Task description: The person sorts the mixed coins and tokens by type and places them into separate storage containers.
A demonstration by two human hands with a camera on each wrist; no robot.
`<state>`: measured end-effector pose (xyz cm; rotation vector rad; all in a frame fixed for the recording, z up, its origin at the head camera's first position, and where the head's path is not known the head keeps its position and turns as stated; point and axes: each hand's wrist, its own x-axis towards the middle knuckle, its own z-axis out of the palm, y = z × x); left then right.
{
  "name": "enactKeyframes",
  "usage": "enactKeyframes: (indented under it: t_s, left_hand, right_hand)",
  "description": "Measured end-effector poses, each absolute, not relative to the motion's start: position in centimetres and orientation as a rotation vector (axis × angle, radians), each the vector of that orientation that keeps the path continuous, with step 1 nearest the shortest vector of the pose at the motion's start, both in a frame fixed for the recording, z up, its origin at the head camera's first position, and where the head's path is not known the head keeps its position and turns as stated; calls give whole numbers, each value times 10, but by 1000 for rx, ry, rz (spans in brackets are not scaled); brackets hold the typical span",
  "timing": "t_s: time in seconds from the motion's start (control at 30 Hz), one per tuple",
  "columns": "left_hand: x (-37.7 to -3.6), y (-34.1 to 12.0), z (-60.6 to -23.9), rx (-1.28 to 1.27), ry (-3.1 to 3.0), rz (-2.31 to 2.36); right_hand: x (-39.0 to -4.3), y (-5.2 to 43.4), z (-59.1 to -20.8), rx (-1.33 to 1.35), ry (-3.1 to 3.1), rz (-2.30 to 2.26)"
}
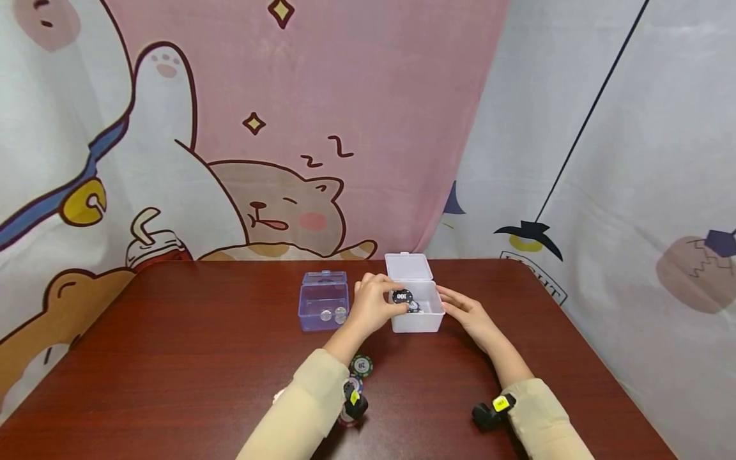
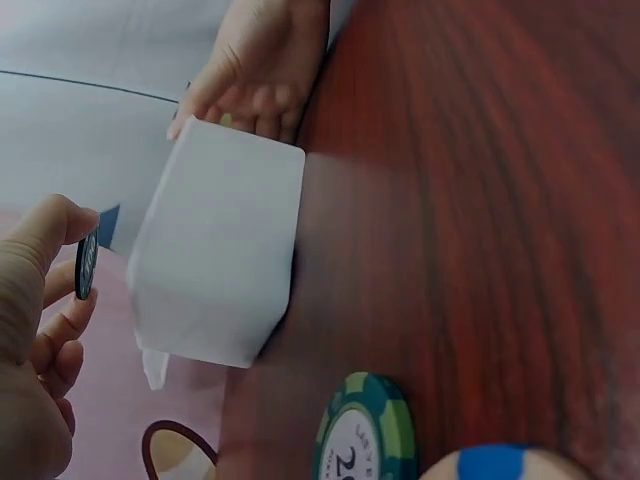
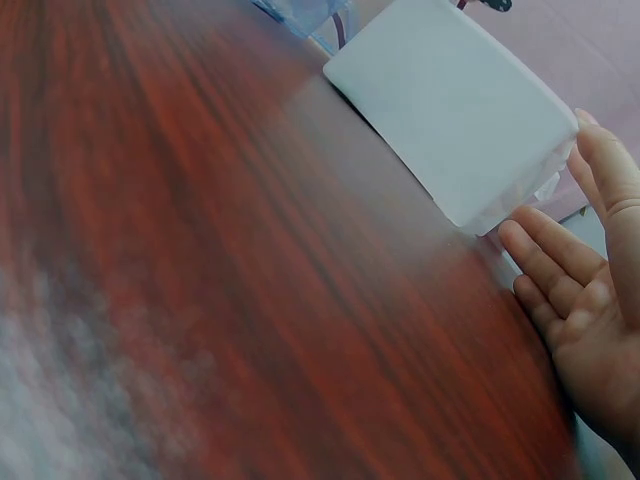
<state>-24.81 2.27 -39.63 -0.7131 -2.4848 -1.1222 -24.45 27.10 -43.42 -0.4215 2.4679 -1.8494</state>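
Note:
My left hand (image 1: 376,300) pinches a black poker chip (image 1: 402,296) marked 100 over the open white box (image 1: 428,319), which has other chips inside. In the left wrist view the black chip (image 2: 86,264) shows edge-on between thumb and fingers beside the white box (image 2: 220,250). My right hand (image 1: 462,310) rests open against the box's right side, with straight fingers (image 3: 545,262) by the white box (image 3: 455,110).
A clear purple box (image 1: 324,306) with its lid up holds two small clear pieces, left of the white box. A green chip (image 1: 361,365) marked 20 and a blue chip (image 1: 354,383) lie near my left forearm on the red-brown table (image 1: 172,358). Patterned cloth hangs behind.

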Motion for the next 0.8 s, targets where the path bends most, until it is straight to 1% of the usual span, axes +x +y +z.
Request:
enactKeyframes:
  t_s: [0.23,0.8]
  left_hand:
    - [-259,29,-403,-681,-2497,-1079]
    - [-269,41,-415,-561,-2591,-1043]
  right_hand:
    - [-245,271,-433,-414,2482,-1828]
    - [-244,271,-433,-423,2465,-1844]
